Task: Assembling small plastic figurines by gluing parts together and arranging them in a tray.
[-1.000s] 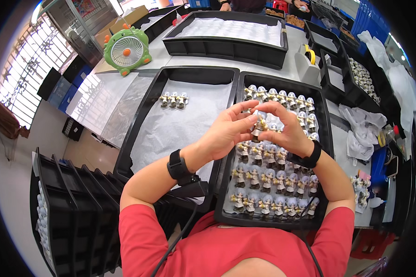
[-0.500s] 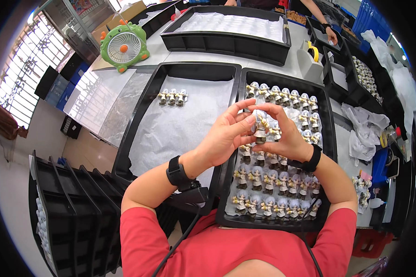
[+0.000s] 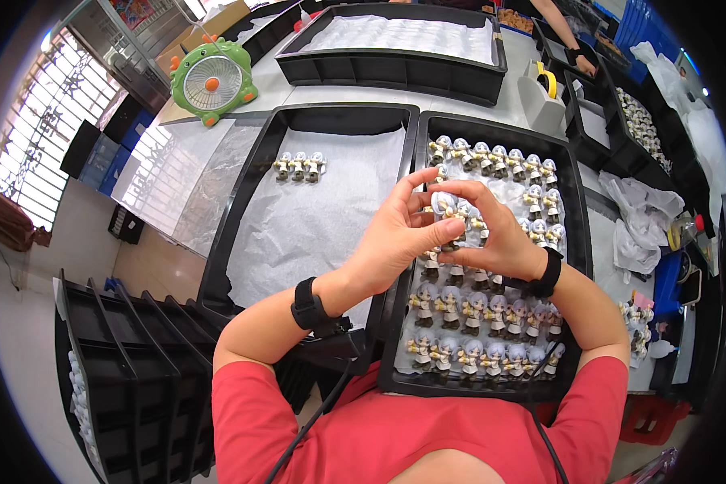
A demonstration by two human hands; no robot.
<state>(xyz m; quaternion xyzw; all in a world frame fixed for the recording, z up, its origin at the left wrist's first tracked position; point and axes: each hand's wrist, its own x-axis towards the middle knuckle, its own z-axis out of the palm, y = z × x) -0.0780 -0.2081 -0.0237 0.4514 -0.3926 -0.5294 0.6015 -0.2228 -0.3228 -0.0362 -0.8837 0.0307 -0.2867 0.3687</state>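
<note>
Between my two hands, above the right-hand tray, is a small figurine (image 3: pixel 443 205) with pale hair and a white-and-gold outfit. My left hand (image 3: pixel 385 242) closes on it from the left, its thumb lying across the lower front. My right hand (image 3: pixel 504 235) curves round it from the right, index finger at the top and thumb below. The black tray (image 3: pixel 582 242) beneath holds rows of similar figurines (image 3: pixel 474 310), partly hidden by my hands. To its left, another black tray (image 3: pixel 242 194) lined with white paper (image 3: pixel 306 234) has three figurines (image 3: pixel 298 166) standing near its far end.
A deep black tray (image 3: pixel 387 71) with white lining stands beyond. A green fan (image 3: pixel 212 81) sits far left, a tape dispenser (image 3: pixel 540 101) far right. Plastic bags (image 3: pixel 641 214) lie at right. Black crates (image 3: pixel 129 379) stand lower left. A co-worker's hand (image 3: pixel 585 64) is at back right.
My left thumb has moved across the figurine's front, covering its lower part. The view has shifted slightly. At the back, the co-worker's other hand has left the top edge.
</note>
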